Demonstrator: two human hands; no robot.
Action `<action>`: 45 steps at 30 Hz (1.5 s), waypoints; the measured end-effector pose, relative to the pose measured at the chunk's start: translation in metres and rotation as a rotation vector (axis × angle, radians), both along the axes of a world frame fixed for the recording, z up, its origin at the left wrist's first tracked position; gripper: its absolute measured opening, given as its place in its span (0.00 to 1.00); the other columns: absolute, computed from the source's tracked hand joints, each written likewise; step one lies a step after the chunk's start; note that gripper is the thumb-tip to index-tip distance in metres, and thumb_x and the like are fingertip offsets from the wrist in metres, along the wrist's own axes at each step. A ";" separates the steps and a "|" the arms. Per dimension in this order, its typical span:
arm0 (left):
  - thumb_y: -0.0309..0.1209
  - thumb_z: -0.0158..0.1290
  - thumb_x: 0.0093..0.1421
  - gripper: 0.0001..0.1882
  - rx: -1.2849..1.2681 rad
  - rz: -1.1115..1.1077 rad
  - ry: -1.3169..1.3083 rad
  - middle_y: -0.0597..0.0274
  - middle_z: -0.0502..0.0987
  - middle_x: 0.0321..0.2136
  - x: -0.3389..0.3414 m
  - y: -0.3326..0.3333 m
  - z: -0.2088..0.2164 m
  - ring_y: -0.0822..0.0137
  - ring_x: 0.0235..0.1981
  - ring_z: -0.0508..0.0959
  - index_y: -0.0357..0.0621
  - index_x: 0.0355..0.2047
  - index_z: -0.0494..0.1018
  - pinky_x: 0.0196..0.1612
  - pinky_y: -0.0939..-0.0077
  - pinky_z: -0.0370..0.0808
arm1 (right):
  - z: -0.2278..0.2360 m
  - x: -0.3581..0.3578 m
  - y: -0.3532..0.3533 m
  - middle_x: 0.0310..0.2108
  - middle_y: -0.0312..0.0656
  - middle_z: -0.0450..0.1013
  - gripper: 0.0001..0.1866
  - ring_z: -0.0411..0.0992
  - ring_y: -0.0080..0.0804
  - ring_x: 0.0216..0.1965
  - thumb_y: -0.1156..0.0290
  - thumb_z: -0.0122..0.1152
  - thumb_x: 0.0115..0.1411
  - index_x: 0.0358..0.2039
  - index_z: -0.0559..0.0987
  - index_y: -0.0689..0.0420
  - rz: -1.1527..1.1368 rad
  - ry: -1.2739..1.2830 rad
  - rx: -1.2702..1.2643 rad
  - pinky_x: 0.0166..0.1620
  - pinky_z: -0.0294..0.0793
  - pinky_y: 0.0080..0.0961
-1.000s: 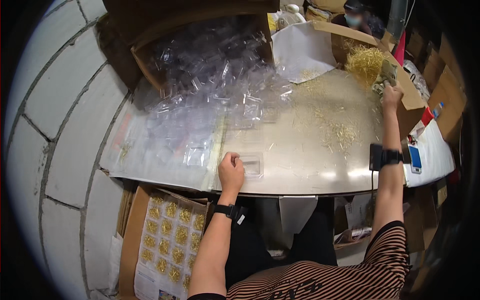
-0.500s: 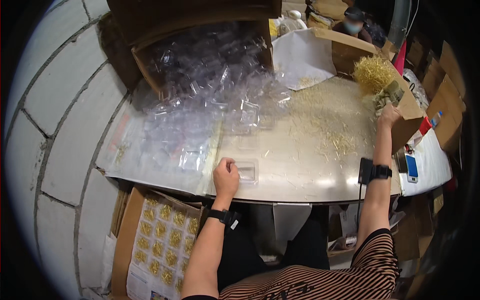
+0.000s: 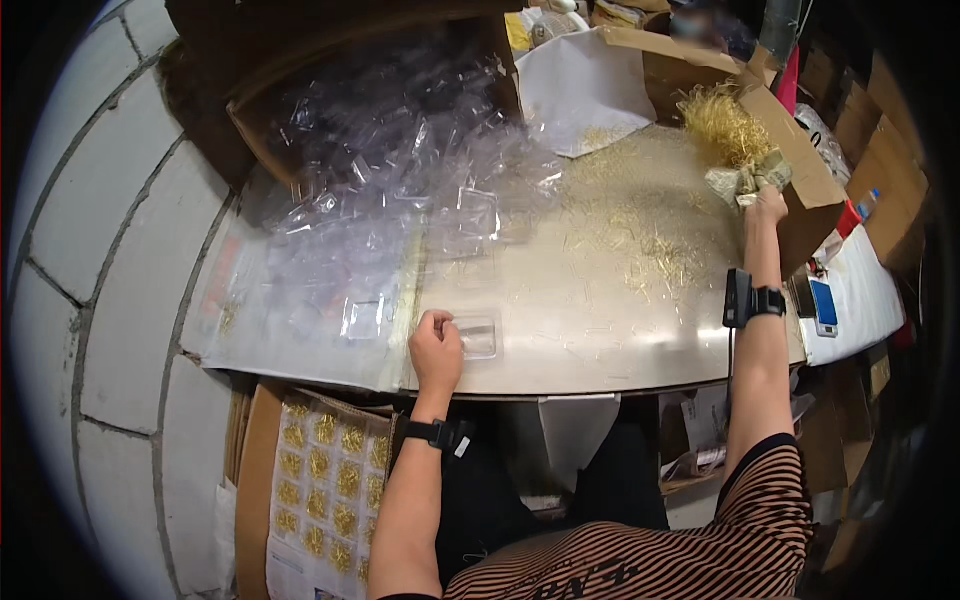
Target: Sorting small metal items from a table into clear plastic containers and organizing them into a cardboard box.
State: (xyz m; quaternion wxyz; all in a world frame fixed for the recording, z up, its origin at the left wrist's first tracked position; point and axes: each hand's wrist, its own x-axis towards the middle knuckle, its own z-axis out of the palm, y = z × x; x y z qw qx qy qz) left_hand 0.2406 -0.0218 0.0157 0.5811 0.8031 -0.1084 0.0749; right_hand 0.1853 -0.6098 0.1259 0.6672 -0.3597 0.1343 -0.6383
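Observation:
My left hand (image 3: 437, 350) rests near the front of the metal worktop, its fingers curled closed at the left edge of a shallow clear plastic tray (image 3: 478, 336). No filling shows in that tray. Stretched far out to the right, my right hand (image 3: 766, 204) is closed on a crumpled pale wad (image 3: 740, 184); whether it is cloth or wrapping I cannot tell. Just beyond it stands a heap of thin golden strands (image 3: 727, 125) against a cardboard wall (image 3: 795, 150). Loose golden bits (image 3: 650, 245) are scattered across the worktop between the hands.
A big pile of clear plastic trays (image 3: 400, 165) spills from a cardboard box at the back left. Below the left edge, another box (image 3: 258, 490) holds rows of golden-filled compartments. A blue-topped scale (image 3: 823, 305) stands at the right. Someone sits beyond the far edge.
The view has shifted a little. My right hand has moved slightly left from the cardboard wall, and the crumpled wad now spreads out to its left. My left hand stays at the tray.

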 end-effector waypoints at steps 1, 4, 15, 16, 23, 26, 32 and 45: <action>0.22 0.48 0.54 0.05 -0.038 0.032 0.053 0.58 0.73 0.17 0.002 -0.001 0.001 0.69 0.17 0.72 0.33 0.30 0.72 0.23 0.75 0.69 | 0.004 0.003 0.005 0.34 0.47 0.74 0.14 0.77 0.40 0.31 0.89 0.54 0.53 0.41 0.71 0.67 -0.026 0.020 0.034 0.33 0.81 0.37; 0.22 0.47 0.55 0.05 -0.031 0.024 0.033 0.59 0.73 0.17 0.000 -0.002 0.003 0.71 0.17 0.73 0.33 0.30 0.72 0.23 0.76 0.69 | -0.004 -0.004 0.007 0.36 0.48 0.73 0.17 0.76 0.41 0.32 0.92 0.53 0.52 0.43 0.70 0.68 0.135 -0.055 0.004 0.35 0.81 0.40; 0.20 0.47 0.55 0.05 -0.081 0.006 0.088 0.60 0.73 0.17 -0.003 -0.003 0.005 0.71 0.17 0.74 0.33 0.30 0.71 0.22 0.77 0.69 | -0.019 0.021 -0.022 0.38 0.50 0.72 0.10 0.76 0.42 0.33 0.88 0.52 0.57 0.40 0.70 0.70 0.182 -0.108 0.173 0.34 0.81 0.36; 0.20 0.47 0.54 0.05 -0.108 -0.016 0.083 0.60 0.73 0.17 -0.002 -0.010 0.005 0.71 0.17 0.74 0.33 0.30 0.71 0.21 0.77 0.69 | -0.018 0.019 -0.042 0.39 0.50 0.72 0.10 0.76 0.41 0.34 0.87 0.52 0.57 0.41 0.71 0.69 0.254 -0.158 0.168 0.35 0.81 0.36; 0.19 0.46 0.54 0.05 -0.062 -0.004 0.093 0.59 0.73 0.17 -0.002 0.000 0.006 0.71 0.17 0.74 0.32 0.30 0.71 0.21 0.76 0.69 | -0.031 0.017 -0.020 0.35 0.46 0.73 0.10 0.75 0.38 0.34 0.81 0.48 0.63 0.45 0.71 0.64 0.598 -0.325 0.300 0.34 0.80 0.33; 0.20 0.46 0.54 0.05 -0.071 0.004 0.070 0.59 0.73 0.17 -0.002 0.002 0.009 0.71 0.17 0.74 0.32 0.30 0.71 0.21 0.77 0.70 | -0.021 0.027 0.003 0.31 0.43 0.72 0.11 0.74 0.38 0.33 0.81 0.49 0.62 0.45 0.70 0.64 0.261 -0.114 0.288 0.33 0.78 0.30; 0.20 0.46 0.55 0.05 -0.070 0.023 0.094 0.59 0.73 0.18 -0.001 0.007 0.004 0.71 0.17 0.75 0.32 0.30 0.72 0.22 0.77 0.70 | -0.027 0.038 0.000 0.41 0.46 0.71 0.12 0.74 0.38 0.38 0.81 0.49 0.61 0.46 0.71 0.62 0.254 -0.165 0.303 0.41 0.80 0.37; 0.20 0.46 0.55 0.05 -0.075 0.007 0.085 0.60 0.72 0.16 -0.002 0.003 0.011 0.72 0.16 0.73 0.33 0.30 0.71 0.21 0.77 0.68 | -0.013 0.019 -0.008 0.40 0.44 0.74 0.11 0.75 0.35 0.38 0.81 0.50 0.61 0.44 0.73 0.59 0.302 -0.219 0.305 0.40 0.79 0.34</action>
